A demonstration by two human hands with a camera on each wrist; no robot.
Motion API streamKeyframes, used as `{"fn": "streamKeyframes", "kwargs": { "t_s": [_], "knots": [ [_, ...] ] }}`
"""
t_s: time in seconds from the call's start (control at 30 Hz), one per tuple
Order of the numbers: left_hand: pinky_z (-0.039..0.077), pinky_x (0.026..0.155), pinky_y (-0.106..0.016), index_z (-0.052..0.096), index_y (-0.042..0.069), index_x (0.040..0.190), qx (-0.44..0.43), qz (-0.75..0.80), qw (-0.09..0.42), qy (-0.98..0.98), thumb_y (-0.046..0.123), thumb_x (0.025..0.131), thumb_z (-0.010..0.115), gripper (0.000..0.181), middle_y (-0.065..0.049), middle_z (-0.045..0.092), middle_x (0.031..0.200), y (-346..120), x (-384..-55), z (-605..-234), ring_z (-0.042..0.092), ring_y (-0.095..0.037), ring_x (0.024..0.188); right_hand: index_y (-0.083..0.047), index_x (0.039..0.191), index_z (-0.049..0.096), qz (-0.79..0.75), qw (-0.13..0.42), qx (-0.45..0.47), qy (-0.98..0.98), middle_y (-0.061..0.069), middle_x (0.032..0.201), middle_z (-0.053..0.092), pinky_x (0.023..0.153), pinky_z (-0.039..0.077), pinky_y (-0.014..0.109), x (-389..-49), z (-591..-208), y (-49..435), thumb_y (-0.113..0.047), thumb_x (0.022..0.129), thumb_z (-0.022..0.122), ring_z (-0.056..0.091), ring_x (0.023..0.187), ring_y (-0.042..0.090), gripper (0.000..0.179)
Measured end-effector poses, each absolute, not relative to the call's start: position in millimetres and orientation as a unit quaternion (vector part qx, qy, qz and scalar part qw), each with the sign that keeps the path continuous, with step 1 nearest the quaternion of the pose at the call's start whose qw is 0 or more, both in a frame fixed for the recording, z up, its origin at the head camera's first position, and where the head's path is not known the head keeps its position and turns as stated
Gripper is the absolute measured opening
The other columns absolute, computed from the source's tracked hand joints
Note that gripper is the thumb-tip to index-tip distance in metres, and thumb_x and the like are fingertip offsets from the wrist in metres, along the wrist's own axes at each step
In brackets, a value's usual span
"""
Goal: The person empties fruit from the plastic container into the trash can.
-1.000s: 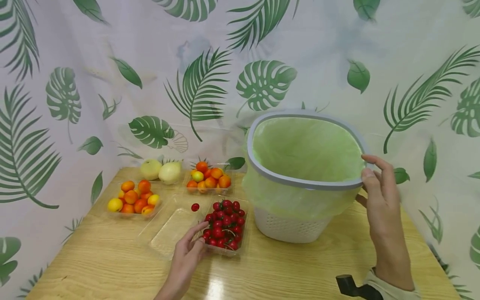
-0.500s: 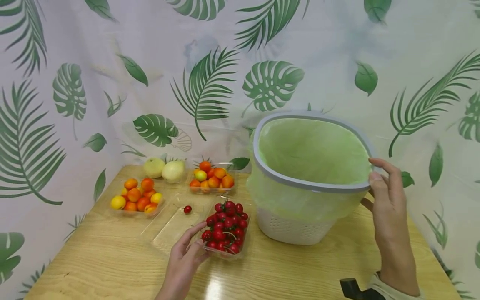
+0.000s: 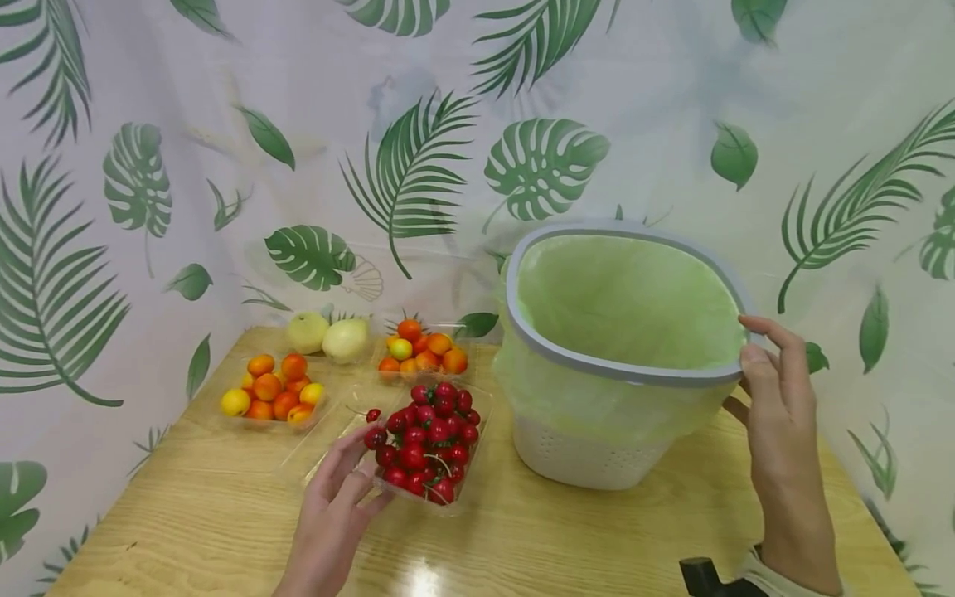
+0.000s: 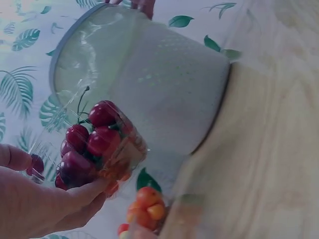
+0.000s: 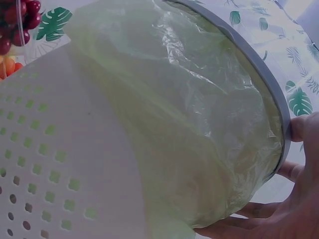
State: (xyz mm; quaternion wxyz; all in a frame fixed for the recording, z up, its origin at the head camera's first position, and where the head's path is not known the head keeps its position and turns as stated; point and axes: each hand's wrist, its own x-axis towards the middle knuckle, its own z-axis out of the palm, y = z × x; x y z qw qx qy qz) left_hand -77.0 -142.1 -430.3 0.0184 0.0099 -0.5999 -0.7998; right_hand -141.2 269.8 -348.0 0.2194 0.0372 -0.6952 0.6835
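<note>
My left hand (image 3: 332, 506) grips the near left corner of a clear plastic box (image 3: 440, 504) heaped with dark red cherries (image 3: 425, 439). The box appears raised over the table, and in the left wrist view the bin stands behind it. Thumb and fingers of my right hand (image 3: 779, 398) pinch the right side of the grey rim (image 3: 627, 369) of a white perforated bin (image 3: 589, 456). A pale green bag (image 3: 612, 290) lines the bin and hangs down over its outside. One loose cherry (image 3: 372, 414) lies on a clear tray or lid (image 3: 313, 452) behind the left hand.
Small orange and yellow citrus fruits fill two clear boxes, one at the left (image 3: 272, 390) and one at the back (image 3: 421, 348). Two pale round fruits (image 3: 328, 336) sit at the back left. A leaf-printed curtain (image 3: 418, 166) stands behind the wooden table (image 3: 224, 531).
My left hand has raised the box of cherries and drawn it leftward, nearer to me. The loose cherry has shifted left on the tray. My right hand keeps its hold on the rim.
</note>
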Motion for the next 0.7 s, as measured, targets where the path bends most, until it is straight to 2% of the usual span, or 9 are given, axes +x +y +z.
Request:
{"fn": "streamKeyframes", "kwargs": {
  "t_s": [0.1,0.4,0.5,0.7],
  "knots": [
    [0.049,0.102,-0.056,0.041,0.007,0.153,-0.002,-0.793,0.025,-0.609,0.006,0.108,0.042,0.046,-0.006,0.036,0.161,-150,-75,-420,0.043,-0.037,0.141,-0.018,0.150,0.047,0.684,0.221,0.042,-0.694,0.011,0.136,0.051,0.079,0.053,0.017,-141,-348,268,-0.026,0.110,0.044,0.059,0.116,0.022,0.041],
    [0.054,0.099,-0.040,0.038,0.009,0.157,-0.047,-0.784,0.054,-0.616,0.014,0.112,0.037,0.045,-0.007,0.035,0.161,-163,-82,-400,0.054,-0.023,0.135,-0.018,0.151,0.046,0.687,0.218,0.044,-0.692,0.011,0.138,0.047,0.078,0.052,0.017,-142,-344,271,-0.027,0.110,0.044,0.056,0.118,0.026,0.042],
    [0.054,0.099,-0.039,0.038,0.012,0.157,-0.047,-0.783,0.063,-0.617,0.016,0.113,0.037,0.044,-0.006,0.035,0.162,-166,-85,-392,0.051,-0.025,0.137,-0.019,0.151,0.046,0.686,0.214,0.045,-0.694,0.011,0.137,0.047,0.078,0.051,0.017,-143,-344,272,-0.028,0.110,0.044,0.055,0.119,0.026,0.042],
    [0.053,0.100,-0.041,0.042,0.003,0.152,-0.067,-0.790,0.078,-0.605,0.015,0.113,0.037,0.041,-0.007,0.035,0.161,-166,-97,-368,0.047,-0.033,0.139,-0.019,0.151,0.046,0.683,0.210,0.044,-0.698,0.010,0.128,0.051,0.078,0.051,0.016,-142,-347,273,-0.029,0.110,0.045,0.055,0.119,0.025,0.042]
  ]
}}
